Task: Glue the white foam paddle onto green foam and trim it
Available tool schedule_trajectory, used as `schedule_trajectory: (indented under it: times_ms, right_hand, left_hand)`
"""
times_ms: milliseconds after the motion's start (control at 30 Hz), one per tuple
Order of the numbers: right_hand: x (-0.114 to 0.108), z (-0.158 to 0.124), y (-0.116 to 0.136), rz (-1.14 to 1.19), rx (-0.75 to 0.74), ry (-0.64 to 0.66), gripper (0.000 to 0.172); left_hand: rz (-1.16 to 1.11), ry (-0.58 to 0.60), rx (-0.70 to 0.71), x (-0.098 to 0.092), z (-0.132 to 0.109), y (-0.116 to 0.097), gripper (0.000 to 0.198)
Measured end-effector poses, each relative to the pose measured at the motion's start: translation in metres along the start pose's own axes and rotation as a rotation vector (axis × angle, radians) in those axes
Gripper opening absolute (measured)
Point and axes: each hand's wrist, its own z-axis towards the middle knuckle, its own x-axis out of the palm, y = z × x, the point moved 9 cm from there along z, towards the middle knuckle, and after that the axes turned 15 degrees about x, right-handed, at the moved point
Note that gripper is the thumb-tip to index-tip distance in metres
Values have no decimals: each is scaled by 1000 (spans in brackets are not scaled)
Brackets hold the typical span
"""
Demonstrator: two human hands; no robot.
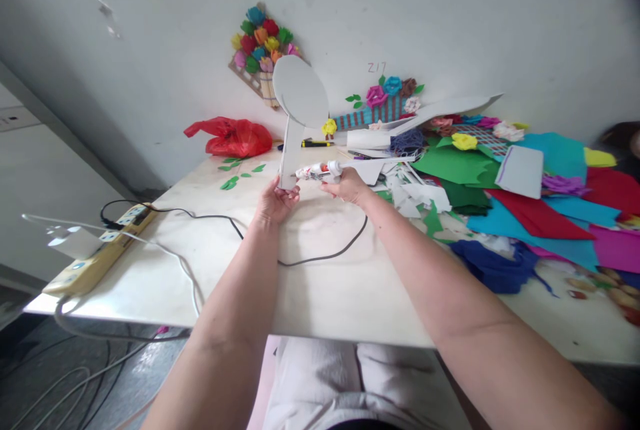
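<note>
**While the cutout [300, 93] stands upright: hand and part positions**

While the white, paddle-shaped cutout stands upright over the table [350, 297], all positions below are referenced to it. Far to its left, a yellow power strip [95, 253] lies at the table edge, and a black cable [320, 258] runs from that side to a point below the cutout. Nearer on the left, a red plastic bag [231, 137] rests against the wall, with green paper leaves [235, 180] just in front of it. Behind the cutout's head, slightly left, a paper flower bouquet [263, 43] is fixed to the wall. The left hand [275, 202] grips the bottom of the cutout's stem, fingers curled around its lower edge. Immediately right of the stem, the glue gun [317, 171] lies level with its nozzle at the stem; contact cannot be confirmed. The right hand [347, 185] is closed around the gun's body. Well to the right, a pile of coloured paper sheets [530, 217] covers the table.
</note>
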Motion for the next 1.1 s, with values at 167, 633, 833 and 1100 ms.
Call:
schedule_trajectory:
  times_ms: [167, 633, 833, 1100]
  right_hand:
    - [0, 1, -1, -32, 4, -15, 15]
    - [2, 2, 2, -173, -43, -78, 15]
    - [5, 2, 1, -235, -46, -107, 18]
    - [9, 7, -5, -244, -34, -98, 22]
  left_hand:
    - [-22, 17, -10, -1, 0, 2, 47]
    - [-15, 6, -1, -7, 4, 2, 42]
    - [-13, -44, -1, -7, 1, 1, 39]
    - [7, -39, -10, -9, 3, 3, 35]
